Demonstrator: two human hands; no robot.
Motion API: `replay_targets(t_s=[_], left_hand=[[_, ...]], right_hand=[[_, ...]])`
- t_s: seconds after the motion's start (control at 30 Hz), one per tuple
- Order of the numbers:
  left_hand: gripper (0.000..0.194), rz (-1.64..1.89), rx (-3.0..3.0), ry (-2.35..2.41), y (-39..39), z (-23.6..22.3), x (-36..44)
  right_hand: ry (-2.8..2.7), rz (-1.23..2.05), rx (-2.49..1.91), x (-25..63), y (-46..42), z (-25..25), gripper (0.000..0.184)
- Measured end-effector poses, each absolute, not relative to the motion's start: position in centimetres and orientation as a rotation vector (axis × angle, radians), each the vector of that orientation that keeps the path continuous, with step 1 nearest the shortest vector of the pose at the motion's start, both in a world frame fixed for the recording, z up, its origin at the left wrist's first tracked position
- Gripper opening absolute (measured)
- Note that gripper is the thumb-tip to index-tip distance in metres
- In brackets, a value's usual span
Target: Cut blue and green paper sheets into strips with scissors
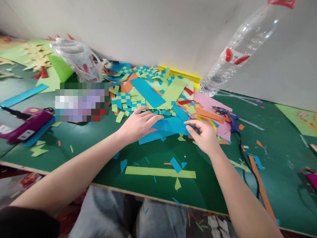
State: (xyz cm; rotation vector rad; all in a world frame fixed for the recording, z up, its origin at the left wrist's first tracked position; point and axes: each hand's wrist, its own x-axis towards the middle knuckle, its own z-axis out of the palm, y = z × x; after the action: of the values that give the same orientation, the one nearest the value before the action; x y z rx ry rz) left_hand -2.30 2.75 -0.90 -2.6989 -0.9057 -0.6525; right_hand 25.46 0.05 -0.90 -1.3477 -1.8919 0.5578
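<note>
At the left edge of the frame, a purple power strip point(31, 124) with a black plug in it sits on the green tabletop point(208, 188), just below a slanting blue strip point(26, 95). In the upper left, a clear plastic bag point(79, 62) surrounds a cup, and a pixelated patch below it hides whatever is there. Nearer the middle are blue-and-green woven pieces point(122, 101), heaped with loose strips. Below them, the left hand point(142, 125) lies palm down, fingers loosely spread, over the blue paper point(170, 127), which is at the centre of the frame. A light green strip point(148, 171) lies lower down, among small scraps. Right of centre, the right hand point(201, 134) has its thumb and forefinger close together at the paper's right end; whether they pinch it, I cannot tell. Yellow-handled scissors point(206, 119) lie just beyond that hand. At the upper right a clear bottle point(239, 49) slants across the frame; below it, a blue glue gun point(231, 122) rests partly on pink paper point(225, 102), its black cord running down toward a long orange strip point(262, 188) at the lower right.
</note>
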Motion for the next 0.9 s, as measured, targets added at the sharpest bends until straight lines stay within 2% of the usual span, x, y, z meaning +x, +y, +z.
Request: replay_targets(t_s=[0.3,0.43,0.6,0.7,0.9], left_hand=[[0.037,-0.714,-2.672,-0.902,2.91,-1.12,-2.46],[0.033,-0.726,-2.657,-0.904,2.97,-1.25,-2.47],[0.029,-0.705,-2.650,-0.896,2.97,-1.25,-2.46],[0.028,-0.698,-2.647,-0.876,2.94,-1.22,-2.45],[0.026,-0.689,-2.643,-0.841,2.99,-1.23,-2.47]], right_hand=[[-2.030,0.260,-1.318,25.17,-0.18,-0.80,0.019],[-2.166,-0.030,-1.181,24.86,-0.27,-0.77,0.039],[-2.298,-0.140,-1.206,24.69,-0.44,-0.71,0.053],[-2.339,-0.171,-1.246,24.78,-0.39,-0.85,0.051],[-2.316,-0.204,-1.266,24.99,-0.23,-1.07,0.031]])
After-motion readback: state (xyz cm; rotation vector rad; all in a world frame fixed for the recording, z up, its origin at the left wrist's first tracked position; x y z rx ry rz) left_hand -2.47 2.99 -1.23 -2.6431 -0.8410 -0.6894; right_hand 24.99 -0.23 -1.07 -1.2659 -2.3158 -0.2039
